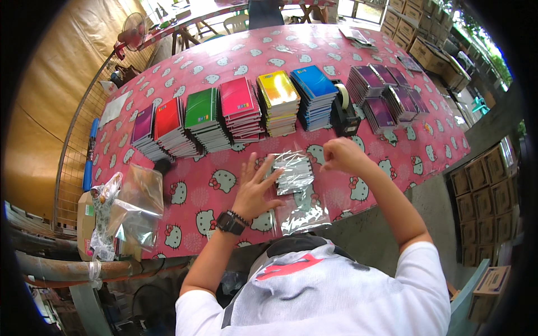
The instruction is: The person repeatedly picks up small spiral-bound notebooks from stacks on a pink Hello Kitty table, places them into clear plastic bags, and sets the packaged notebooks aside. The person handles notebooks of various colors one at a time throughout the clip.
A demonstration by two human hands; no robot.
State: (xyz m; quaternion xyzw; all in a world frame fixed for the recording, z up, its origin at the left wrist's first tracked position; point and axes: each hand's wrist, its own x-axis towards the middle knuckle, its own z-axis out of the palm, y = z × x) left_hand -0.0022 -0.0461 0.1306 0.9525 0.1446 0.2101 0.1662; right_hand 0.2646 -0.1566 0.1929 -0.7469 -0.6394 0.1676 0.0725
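A small stack of spiral notebooks (293,175) lies in front of me inside a clear plastic bag (302,215), whose loose end trails toward my body. Shiny glare hides the top cover. My left hand (253,190) rests at the left side of the stack, fingers spread, fingertips on or just over the plastic. To the right of the bundle, my right hand (343,157) is raised with its fingers curled together. Anything pinched in it is too small or hidden to name. Just beyond that hand stands a black tape dispenser (346,119) with a tape roll.
Behind the bundle runs a row of notebook stacks: purple (144,124), red (169,117), green (202,106), pink (237,96), yellow (278,89) and blue (312,83). Wrapped purple bundles (381,112) sit at right. Clear plastic bags (137,201) lie at the left edge.
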